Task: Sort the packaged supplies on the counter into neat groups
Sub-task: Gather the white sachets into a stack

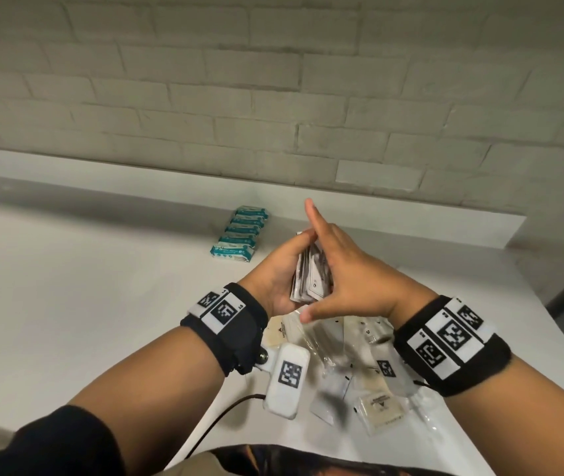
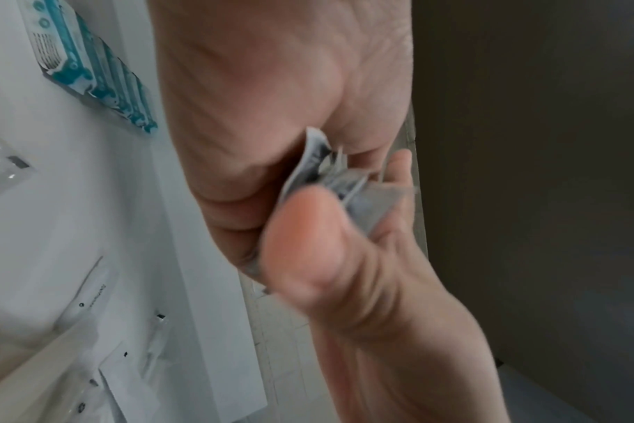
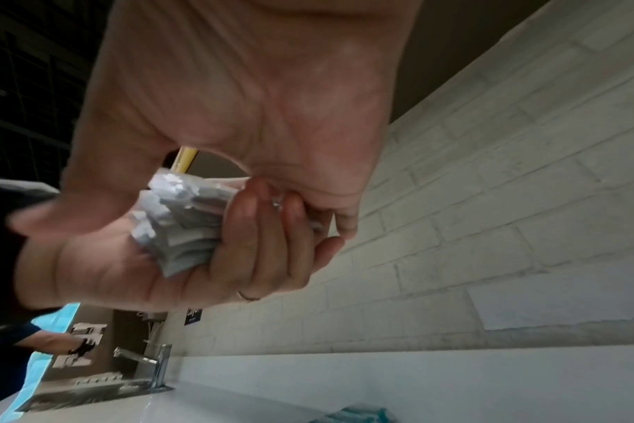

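Note:
A stack of small white sachets [image 1: 309, 274] stands upright in my left hand [image 1: 285, 269], above the white counter [image 1: 102, 286]. In the right wrist view the left fingers [image 3: 247, 237] curl round that stack [image 3: 178, 226]. My right hand [image 1: 345, 273] lies against the stack's right side, index finger straight up and thumb spread below the lower edge. In the left wrist view the right thumb [image 2: 308, 243] presses the stack's [image 2: 322, 168] edge. A neat row of teal-and-white packets [image 1: 241, 233] lies further back.
Loose clear and white packets [image 1: 352, 355] and a beige sachet [image 1: 381, 408] lie scattered under my wrists. A brick wall [image 1: 273, 97] backs the counter, whose right edge [image 1: 548, 341] drops off. A sink tap [image 3: 156, 369] and another person's arm [image 3: 47, 343] are far left.

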{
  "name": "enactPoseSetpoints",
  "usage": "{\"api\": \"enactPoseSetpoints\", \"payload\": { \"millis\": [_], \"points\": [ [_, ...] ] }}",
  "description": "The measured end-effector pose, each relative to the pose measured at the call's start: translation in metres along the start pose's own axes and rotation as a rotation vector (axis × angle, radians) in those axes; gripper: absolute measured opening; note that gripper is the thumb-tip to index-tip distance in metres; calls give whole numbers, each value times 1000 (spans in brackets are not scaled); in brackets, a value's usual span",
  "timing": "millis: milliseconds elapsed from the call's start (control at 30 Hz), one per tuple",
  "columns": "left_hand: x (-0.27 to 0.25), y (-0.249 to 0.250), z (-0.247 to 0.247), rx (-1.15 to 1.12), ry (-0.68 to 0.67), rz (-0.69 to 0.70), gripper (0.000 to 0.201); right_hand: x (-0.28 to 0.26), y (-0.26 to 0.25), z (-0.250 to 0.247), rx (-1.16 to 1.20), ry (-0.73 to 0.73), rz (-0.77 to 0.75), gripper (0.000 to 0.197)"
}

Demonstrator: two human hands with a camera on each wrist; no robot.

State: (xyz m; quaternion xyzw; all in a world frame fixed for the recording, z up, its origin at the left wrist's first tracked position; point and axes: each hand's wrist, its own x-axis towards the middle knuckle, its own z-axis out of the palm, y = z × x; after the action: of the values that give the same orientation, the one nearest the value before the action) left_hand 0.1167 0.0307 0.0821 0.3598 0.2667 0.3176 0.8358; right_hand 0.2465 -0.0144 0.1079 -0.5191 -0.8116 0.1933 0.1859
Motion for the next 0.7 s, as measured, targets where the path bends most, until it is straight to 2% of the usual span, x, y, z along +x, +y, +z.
{"api": "enactPoseSetpoints", "payload": {
  "millis": [67,133,333,433,567,633,700],
  "points": [
    [-1,1,2,7,2,-18,45,1,-3,4,-98,-17,-1,148],
    [-3,1,2,4,5,-9,42,2,-3,7,-145,21,-1,141],
    [-3,5,-3,-30,20,-11,38,3,-3,5,-80,50,-19,136],
    [-1,6,-5,-22,27,-16,22,3,-5,4,-51,84,-21,135],
    [1,7,-16,-95,95,19,24,1,-3,2,183,126,48,135],
    [6,4,-24,-161,168,81,26,5,1,4,376,134,177,133],
    [12,-2,-28,-210,218,157,24,9,5,12,552,36,329,129]
  ]
}}
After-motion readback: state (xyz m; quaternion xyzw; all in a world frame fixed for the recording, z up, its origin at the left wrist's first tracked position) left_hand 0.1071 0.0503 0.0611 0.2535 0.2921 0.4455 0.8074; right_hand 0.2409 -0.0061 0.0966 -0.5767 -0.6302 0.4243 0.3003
